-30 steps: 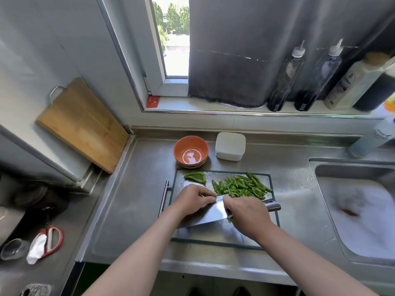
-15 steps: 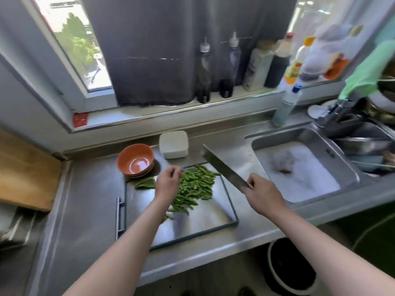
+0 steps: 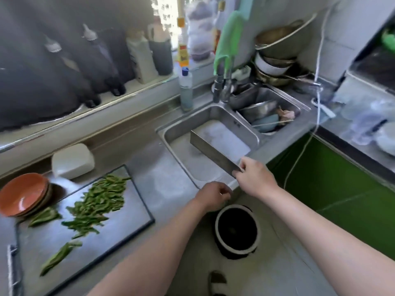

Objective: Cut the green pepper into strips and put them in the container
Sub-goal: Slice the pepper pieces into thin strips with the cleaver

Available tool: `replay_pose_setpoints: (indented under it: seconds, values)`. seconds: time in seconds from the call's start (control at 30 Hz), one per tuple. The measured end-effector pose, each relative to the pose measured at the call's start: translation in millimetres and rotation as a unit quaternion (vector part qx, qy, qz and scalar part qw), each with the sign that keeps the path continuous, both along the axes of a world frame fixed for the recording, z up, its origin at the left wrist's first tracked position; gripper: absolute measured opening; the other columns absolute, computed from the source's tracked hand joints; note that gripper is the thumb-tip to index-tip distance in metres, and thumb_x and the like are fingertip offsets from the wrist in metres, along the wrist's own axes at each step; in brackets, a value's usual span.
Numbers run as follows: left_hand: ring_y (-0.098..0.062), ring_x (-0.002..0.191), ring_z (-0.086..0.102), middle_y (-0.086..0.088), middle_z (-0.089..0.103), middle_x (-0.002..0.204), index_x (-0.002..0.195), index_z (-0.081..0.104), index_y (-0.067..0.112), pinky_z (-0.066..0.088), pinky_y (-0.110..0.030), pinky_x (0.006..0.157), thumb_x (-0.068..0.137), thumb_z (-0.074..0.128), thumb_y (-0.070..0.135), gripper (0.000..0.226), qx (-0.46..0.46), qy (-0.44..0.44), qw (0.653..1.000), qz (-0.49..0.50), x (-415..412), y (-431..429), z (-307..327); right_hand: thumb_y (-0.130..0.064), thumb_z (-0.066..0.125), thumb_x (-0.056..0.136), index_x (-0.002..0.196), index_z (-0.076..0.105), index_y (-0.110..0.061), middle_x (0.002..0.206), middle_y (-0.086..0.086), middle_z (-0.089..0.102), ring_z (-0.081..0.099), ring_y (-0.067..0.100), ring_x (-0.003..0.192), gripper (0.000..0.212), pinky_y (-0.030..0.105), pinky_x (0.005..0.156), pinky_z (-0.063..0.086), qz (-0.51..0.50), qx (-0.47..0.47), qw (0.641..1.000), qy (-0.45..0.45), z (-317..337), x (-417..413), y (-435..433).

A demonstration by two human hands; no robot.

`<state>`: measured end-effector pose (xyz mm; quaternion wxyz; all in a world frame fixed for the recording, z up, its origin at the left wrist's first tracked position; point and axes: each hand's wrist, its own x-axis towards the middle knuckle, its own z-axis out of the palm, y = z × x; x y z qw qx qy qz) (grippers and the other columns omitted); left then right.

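Observation:
A pile of green pepper strips [image 3: 98, 201] lies on the grey cutting board [image 3: 126, 221] at the left. Two bigger pepper pieces [image 3: 44, 216] lie at the board's left and near end. Behind the board stand stacked orange bowls [image 3: 21, 195] and a closed white container [image 3: 72, 160]. My right hand [image 3: 254, 178] grips the cleaver [image 3: 213, 152] by its handle, the blade held over the sink's front corner. My left hand [image 3: 213, 197] hovers at the counter's edge above a black bin, fingers curled against the thumb; nothing shows in it.
The steel sink [image 3: 177, 129] has a white bottom; a second basin [image 3: 269, 116] to its right holds dishes. A black bin [image 3: 236, 229] stands on the floor below the counter edge. Bottles [image 3: 186, 88] line the sill, and stacked bowls [image 3: 275, 58] sit behind the tap.
My view has swung right toward the sink. My right hand carried the cleaver off the board to over the sink. My left hand left the strips and came over the bin.

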<state>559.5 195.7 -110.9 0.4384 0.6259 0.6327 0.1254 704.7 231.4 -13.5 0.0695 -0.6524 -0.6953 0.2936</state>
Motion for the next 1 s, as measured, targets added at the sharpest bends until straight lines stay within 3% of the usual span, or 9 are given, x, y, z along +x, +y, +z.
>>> replay_pose_setpoints:
  seconds: [0.13, 0.23, 0.4, 0.6, 0.8, 0.93, 1.0]
  values:
    - [-0.016, 0.114, 0.059, 0.005, 0.067, 0.125, 0.116, 0.071, 0.024, 0.043, -0.027, 0.092, 0.093, 0.061, 0.030, 0.026, -0.061, 0.046, 0.993, -0.094, 39.3, 18.7, -12.5, -0.030, 0.058, 0.092, 0.076, 0.045, -0.018, 0.078, 0.003, 0.058, 0.055, 0.031, 0.080, 0.024, 0.039, 0.068, 0.046, -0.014, 0.001, 1.000, -0.007, -4.2, 35.2, 8.6]
    - [-0.018, 0.116, 0.058, 0.004, 0.066, 0.125, 0.116, 0.071, 0.023, 0.041, -0.027, 0.092, 0.091, 0.063, 0.031, 0.027, -0.071, 0.066, 0.990, -0.107, 48.7, 24.6, -17.6, -0.033, 0.058, 0.093, 0.076, 0.044, -0.018, 0.076, 0.001, 0.057, 0.054, 0.031, 0.079, 0.027, 0.038, 0.065, 0.041, -0.017, 0.000, 1.000, -0.005, -6.4, 47.8, 12.7]
    - [-0.012, 0.111, 0.060, 0.008, 0.066, 0.126, 0.123, 0.067, 0.026, 0.045, -0.025, 0.098, 0.094, 0.062, 0.031, 0.029, -0.038, 0.058, 0.997, -0.024, 18.7, 17.5, -8.0, -0.032, 0.057, 0.094, 0.075, 0.044, -0.021, 0.077, 0.000, 0.056, 0.055, 0.029, 0.080, 0.026, 0.037, 0.063, 0.040, 0.015, -0.011, 1.000, 0.012, -6.8, 36.6, 16.0]
    - [-0.011, 0.103, 0.061, 0.006, 0.067, 0.121, 0.118, 0.069, 0.023, 0.043, -0.020, 0.088, 0.096, 0.059, 0.028, 0.025, 0.024, 0.079, 0.991, 0.102, -78.5, -18.9, 11.4, -0.031, 0.057, 0.094, 0.077, 0.043, -0.018, 0.081, 0.003, 0.055, 0.053, 0.029, 0.081, 0.025, 0.040, 0.069, 0.044, 0.110, -0.025, 0.993, 0.035, 1.0, -53.2, 2.6]
    - [-0.012, 0.089, 0.062, 0.004, 0.071, 0.107, 0.109, 0.072, 0.018, 0.039, -0.018, 0.075, 0.093, 0.060, 0.021, 0.020, 0.071, 0.118, 0.962, 0.238, -199.7, -94.1, 18.2, -0.039, 0.055, 0.094, 0.078, 0.045, -0.021, 0.080, -0.004, 0.055, 0.055, 0.030, 0.085, 0.026, 0.037, 0.068, 0.041, 0.204, -0.029, 0.978, 0.040, 0.3, -180.9, -42.5]
    - [-0.018, 0.082, 0.061, -0.002, 0.070, 0.090, 0.092, 0.069, 0.014, 0.049, -0.030, 0.074, 0.088, 0.062, 0.014, 0.008, 0.095, 0.115, 0.930, 0.335, -268.7, -164.5, 10.7, -0.042, 0.056, 0.094, 0.077, 0.045, -0.023, 0.078, -0.005, 0.055, 0.055, 0.028, 0.082, 0.028, 0.036, 0.065, 0.041, 0.262, -0.037, 0.964, 0.039, -6.4, -256.5, -82.9]
    - [-0.020, 0.084, 0.061, -0.002, 0.068, 0.089, 0.089, 0.068, 0.015, 0.046, -0.029, 0.072, 0.086, 0.061, 0.010, 0.009, 0.106, 0.134, 0.914, 0.369, -297.7, -199.4, 4.7, -0.042, 0.056, 0.094, 0.079, 0.047, -0.024, 0.079, -0.006, 0.055, 0.055, 0.027, 0.082, 0.026, 0.036, 0.064, 0.039, 0.291, -0.041, 0.955, 0.032, -13.8, -288.9, -103.1]
